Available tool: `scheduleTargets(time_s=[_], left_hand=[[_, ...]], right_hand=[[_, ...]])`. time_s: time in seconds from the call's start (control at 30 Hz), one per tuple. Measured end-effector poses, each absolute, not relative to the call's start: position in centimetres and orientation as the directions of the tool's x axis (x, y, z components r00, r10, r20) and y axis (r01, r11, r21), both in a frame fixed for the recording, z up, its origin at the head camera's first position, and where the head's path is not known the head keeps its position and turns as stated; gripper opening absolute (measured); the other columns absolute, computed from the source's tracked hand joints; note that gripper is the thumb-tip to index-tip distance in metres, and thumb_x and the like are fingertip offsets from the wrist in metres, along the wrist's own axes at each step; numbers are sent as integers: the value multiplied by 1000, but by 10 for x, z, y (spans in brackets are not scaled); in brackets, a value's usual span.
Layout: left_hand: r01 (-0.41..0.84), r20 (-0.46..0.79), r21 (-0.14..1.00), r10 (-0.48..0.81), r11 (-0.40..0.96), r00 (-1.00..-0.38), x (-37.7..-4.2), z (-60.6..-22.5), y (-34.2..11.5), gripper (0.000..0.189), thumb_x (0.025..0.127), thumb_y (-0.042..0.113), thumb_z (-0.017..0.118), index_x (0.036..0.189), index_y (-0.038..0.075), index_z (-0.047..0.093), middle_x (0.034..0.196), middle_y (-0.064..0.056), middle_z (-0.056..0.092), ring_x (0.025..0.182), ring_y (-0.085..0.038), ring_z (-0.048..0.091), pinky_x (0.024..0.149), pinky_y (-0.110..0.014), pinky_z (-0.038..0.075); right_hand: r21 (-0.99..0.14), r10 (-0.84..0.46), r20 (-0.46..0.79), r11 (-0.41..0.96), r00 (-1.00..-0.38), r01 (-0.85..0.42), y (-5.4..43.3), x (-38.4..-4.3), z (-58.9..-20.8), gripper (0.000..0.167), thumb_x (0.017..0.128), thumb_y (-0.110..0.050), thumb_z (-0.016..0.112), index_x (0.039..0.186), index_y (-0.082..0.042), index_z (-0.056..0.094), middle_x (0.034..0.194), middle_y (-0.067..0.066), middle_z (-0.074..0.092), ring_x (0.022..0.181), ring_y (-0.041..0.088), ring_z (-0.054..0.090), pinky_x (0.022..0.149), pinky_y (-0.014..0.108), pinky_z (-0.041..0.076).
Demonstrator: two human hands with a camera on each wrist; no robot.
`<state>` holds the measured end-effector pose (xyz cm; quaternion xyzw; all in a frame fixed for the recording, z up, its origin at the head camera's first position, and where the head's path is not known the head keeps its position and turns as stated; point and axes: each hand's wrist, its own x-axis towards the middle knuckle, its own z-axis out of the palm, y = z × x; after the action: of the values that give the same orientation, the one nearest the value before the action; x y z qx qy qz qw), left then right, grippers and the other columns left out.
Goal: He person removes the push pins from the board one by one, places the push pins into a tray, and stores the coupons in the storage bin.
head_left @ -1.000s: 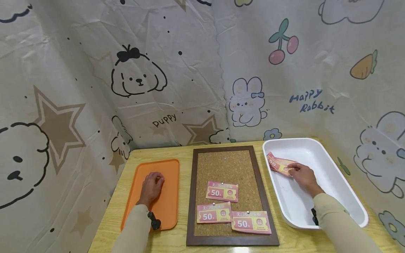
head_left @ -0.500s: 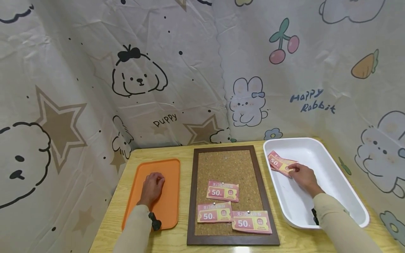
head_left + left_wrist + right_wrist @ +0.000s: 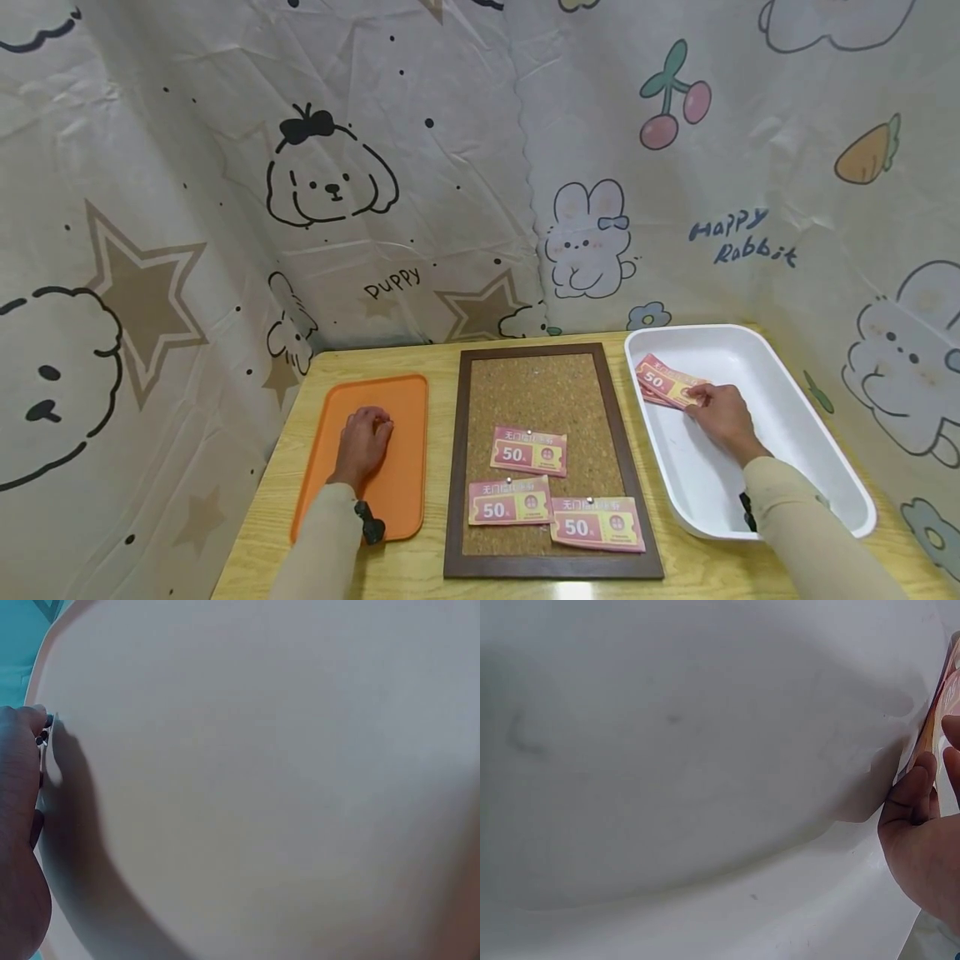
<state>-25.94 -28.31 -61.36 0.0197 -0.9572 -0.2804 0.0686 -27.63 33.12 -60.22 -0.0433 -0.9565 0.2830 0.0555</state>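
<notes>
On the right, inside the white plastic basin [image 3: 690, 492], my right hand [image 3: 726, 417] pinches the right end of a pink and yellow 50 coupon [image 3: 663, 382]. Another coupon shows under it, against the basin's left wall. The right wrist view has the thumb and fingers around the coupon's edge [image 3: 928, 727]. Over the orange tray [image 3: 401, 492], my left hand [image 3: 365, 442] has curled fingers. At its fingertips, the left wrist view shows a small dark, shiny thing [image 3: 43, 737], its kind unclear.
Between tray and basin lies a brown-framed corkboard [image 3: 536, 392]. Pinned to it are an upper coupon [image 3: 528, 452], a lower left coupon [image 3: 510, 502] and a lower right coupon [image 3: 597, 525]. A printed curtain [image 3: 450, 167] encloses the wooden table [image 3: 352, 364].
The coupon in my right hand has flattened and turned, showing more of its face, while the hand has shifted only slightly. My left hand stays about where it was.
</notes>
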Motion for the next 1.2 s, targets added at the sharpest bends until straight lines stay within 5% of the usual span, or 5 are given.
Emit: scheduleTargets(time_s=[0.37,0.57,0.97,1.2], left_hand=[[-52,73,552,-111,832,-991,-259,-611,-285,39,98,31,55,128,7,56,133,-15,56,123,-34,47,107,-54,31],[-81,84,498,-141,863,-986,-261,-609,-290,49,100,37,49,141,11,47,141,-15,52,130,-37,43,110,-56,24],[-52,140,428,-123,902,-982,-258,-601,-293,59,99,46,45,147,13,39,150,-16,42,136,-41,35,113,-58,16],[-90,88,393,-134,915,-987,-256,-598,-295,70,98,56,38,154,16,23,157,-17,29,142,-41,26,114,-63,7]], right_hand=[[-543,205,10,823,-979,167,327,-273,-598,44,83,-23,62,119,3,57,114,30,40,94,43,49,68,44,39],[-534,217,-6,825,-976,186,327,-273,-593,51,89,-28,58,127,5,51,124,36,36,102,49,47,82,56,40],[-446,119,-65,885,-991,135,324,-276,-585,80,95,-56,42,152,-4,20,150,36,21,132,58,23,99,72,26],[-427,75,-122,896,-990,120,320,-275,-580,89,94,-66,35,155,-9,4,156,34,3,142,56,2,105,76,4]])
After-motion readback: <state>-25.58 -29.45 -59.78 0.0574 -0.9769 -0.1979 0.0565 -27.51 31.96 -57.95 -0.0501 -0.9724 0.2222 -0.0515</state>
